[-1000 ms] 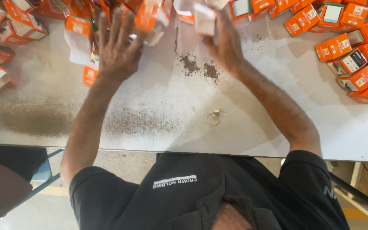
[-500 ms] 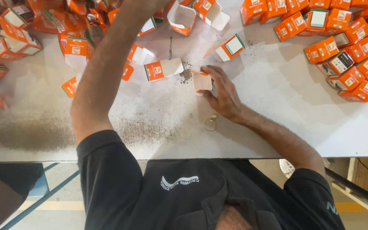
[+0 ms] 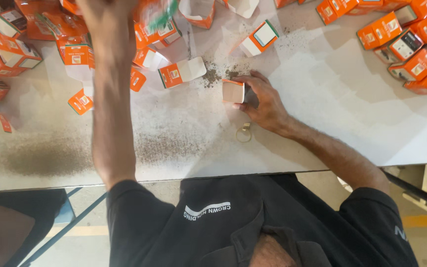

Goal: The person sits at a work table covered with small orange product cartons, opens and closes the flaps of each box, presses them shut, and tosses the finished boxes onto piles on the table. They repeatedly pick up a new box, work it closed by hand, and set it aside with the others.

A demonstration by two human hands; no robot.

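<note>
Now the right hand (image 3: 265,101) has settled a small open carton (image 3: 233,91) upright on the table (image 3: 322,113), fingers loosely gripping it, while the left hand (image 3: 97,10), apparently reaching farther, is cropped, its grip untellable.

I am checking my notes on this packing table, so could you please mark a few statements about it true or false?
1. The right hand holds a small box on the table. True.
2. The left arm rests flat beside that box. False: it reaches far up the table toward the orange boxes, and its hand is cut off at the frame edge.
3. A small metal ring lies near the right wrist. True.
4. The table is spotless. False: dark crumbs lie scattered by the box.
</note>
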